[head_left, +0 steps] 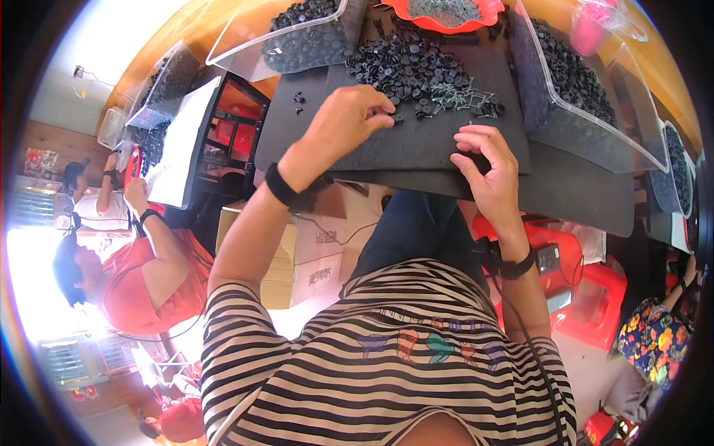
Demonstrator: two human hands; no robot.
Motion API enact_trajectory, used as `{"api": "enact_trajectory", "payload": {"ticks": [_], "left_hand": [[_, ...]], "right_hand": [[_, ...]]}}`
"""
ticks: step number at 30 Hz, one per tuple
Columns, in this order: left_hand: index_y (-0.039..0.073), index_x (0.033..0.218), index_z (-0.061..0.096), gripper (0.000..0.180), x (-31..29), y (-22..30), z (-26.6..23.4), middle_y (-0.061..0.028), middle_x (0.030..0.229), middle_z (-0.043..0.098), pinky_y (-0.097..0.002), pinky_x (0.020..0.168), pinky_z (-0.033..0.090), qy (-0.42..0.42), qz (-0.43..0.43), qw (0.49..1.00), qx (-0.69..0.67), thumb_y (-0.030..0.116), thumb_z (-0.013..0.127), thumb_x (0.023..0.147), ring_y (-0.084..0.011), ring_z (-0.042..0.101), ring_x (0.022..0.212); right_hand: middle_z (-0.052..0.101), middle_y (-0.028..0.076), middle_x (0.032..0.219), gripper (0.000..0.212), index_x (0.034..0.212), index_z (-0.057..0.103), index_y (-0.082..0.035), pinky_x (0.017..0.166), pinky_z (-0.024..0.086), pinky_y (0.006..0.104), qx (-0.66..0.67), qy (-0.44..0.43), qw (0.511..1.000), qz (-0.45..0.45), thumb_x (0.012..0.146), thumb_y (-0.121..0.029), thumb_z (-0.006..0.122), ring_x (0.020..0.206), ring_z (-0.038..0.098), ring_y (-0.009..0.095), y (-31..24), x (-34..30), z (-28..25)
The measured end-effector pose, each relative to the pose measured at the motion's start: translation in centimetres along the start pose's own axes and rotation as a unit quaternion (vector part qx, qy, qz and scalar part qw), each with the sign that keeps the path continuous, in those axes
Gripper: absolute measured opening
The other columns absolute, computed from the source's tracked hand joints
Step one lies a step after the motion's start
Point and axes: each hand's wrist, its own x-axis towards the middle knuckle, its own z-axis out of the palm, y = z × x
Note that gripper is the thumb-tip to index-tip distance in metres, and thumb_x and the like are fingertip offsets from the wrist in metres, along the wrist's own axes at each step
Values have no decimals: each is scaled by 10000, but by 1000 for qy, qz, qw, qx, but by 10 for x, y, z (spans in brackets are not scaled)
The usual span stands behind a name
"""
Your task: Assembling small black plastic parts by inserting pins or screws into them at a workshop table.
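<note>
My left hand is curled, its thumb and fingers drawn together at the near edge of a heap of small round black plastic caps. Whatever the fingertips hold, if anything, is hidden; a black piece lies just beside them. My right hand hovers over the near right of the dark mat, fingers bent and thumb apart, with no held part visible. A small pile of silvery screws lies beyond it, against the caps. Several loose black pieces sit apart at the left.
Clear plastic bins of black parts stand at the far left and right. A red scalloped bowl of screws is at the back. Co-workers sit at the left; a red stool stands at the lower right.
</note>
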Motion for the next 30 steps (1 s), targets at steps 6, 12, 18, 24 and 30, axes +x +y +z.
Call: {"api": "enact_trajectory", "payload": {"ticks": [6, 12, 18, 24, 30], "left_hand": [[23, 969, 714, 214, 3, -15, 19, -119, 778, 633, -322, 636, 481, 46, 68, 993, 84, 107, 757, 777, -214, 592, 653], [29, 990, 726, 184, 3, -12, 0, -98, 905, 719, -294, 702, 522, 44, -88, 989, -113, 108, 726, 824, -165, 672, 758], [4, 1123, 662, 251, -6, 14, 15, -58, 988, 705, -233, 759, 509, -31, -131, 907, -399, 131, 677, 907, -99, 642, 843], [12, 1155, 632, 252, -9, 17, 27, -48, 999, 699, -222, 770, 505, -26, -140, 893, -427, 137, 646, 937, -85, 633, 855], [10, 1203, 604, 240, -23, 2, 46, -70, 1099, 648, -225, 852, 530, 3, -181, 809, -559, 76, 581, 974, -101, 634, 927]], "right_hand": [[643, 93, 1058, 213, 993, 669, 8, 789, 524, 296, 18, -1, 1000, -7, 786, 21, 717, 852, 661, 175, 5, 1, 0], [651, 82, 1033, 195, 988, 671, 5, 775, 522, 275, 52, 7, 999, -3, 798, 24, 710, 845, 660, 154, 9, 3, -1], [658, 78, 994, 232, 1021, 671, -2, 759, 523, 271, 71, -6, 997, 9, 794, 21, 713, 834, 658, 157, -8, 15, 7], [640, 105, 891, 213, 1014, 674, -23, 681, 508, 314, -32, -14, 998, -53, 803, 1, 693, 760, 650, 229, -1, 31, 2], [616, 111, 887, 125, 931, 678, -37, 720, 500, 402, -213, -79, 970, -87, 814, -79, 687, 832, 634, 314, 10, 47, 17]]}}
